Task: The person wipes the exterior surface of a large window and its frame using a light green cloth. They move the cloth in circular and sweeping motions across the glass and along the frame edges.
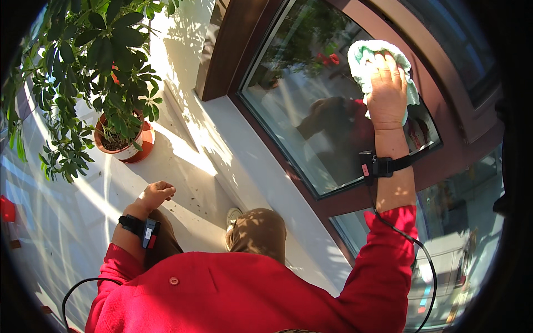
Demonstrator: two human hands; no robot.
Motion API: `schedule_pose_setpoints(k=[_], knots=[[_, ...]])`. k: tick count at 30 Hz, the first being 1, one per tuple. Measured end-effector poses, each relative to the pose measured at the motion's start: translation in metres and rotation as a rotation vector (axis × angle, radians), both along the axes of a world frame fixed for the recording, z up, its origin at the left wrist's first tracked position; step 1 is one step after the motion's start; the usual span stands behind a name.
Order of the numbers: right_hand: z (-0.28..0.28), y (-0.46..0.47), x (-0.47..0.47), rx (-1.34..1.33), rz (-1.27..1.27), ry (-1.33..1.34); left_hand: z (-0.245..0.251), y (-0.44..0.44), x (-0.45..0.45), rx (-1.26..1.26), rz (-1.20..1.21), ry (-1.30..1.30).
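Note:
My right hand presses a pale green-white cloth against the upper right of a window pane, its fingers spread over the folds. The glass sits in a reddish-brown frame and carries reflections of leaves, red flowers and a person. My left hand hangs by my left knee, fingers curled in, with nothing visible in it. Each wrist wears a strapped black device, and a cable runs along each arm.
A leafy plant grows in a pot on an orange saucer, left of the wall. A white sill runs below the window. Another glazed panel is at lower right. A red object stands at the far left.

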State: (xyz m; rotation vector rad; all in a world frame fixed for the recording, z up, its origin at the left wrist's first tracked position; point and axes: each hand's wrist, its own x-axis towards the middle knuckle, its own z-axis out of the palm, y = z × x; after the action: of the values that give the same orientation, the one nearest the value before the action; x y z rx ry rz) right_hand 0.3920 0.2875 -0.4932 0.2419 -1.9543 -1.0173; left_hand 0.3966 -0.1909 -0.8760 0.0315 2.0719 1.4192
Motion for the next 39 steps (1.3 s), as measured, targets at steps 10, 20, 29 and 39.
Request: schedule_pose_setpoints(k=[10,20,29,39], knots=[[-0.284,-0.011,-0.032,-0.334,0.11,-0.44,0.0,0.003,-0.005,-0.044,-0.002,-0.117],[-0.3,0.003,-0.016,-0.124,-0.017,-0.569,0.002,0.012,-0.011,-0.079,-0.081,-0.077],[0.008,0.004,-0.02,-0.059,0.151,0.008,0.001,0.001,0.0,0.018,0.082,0.001],[-0.171,0.007,-0.022,-0.233,0.117,-0.199,-0.009,-0.012,0.001,0.033,0.088,-0.042]])
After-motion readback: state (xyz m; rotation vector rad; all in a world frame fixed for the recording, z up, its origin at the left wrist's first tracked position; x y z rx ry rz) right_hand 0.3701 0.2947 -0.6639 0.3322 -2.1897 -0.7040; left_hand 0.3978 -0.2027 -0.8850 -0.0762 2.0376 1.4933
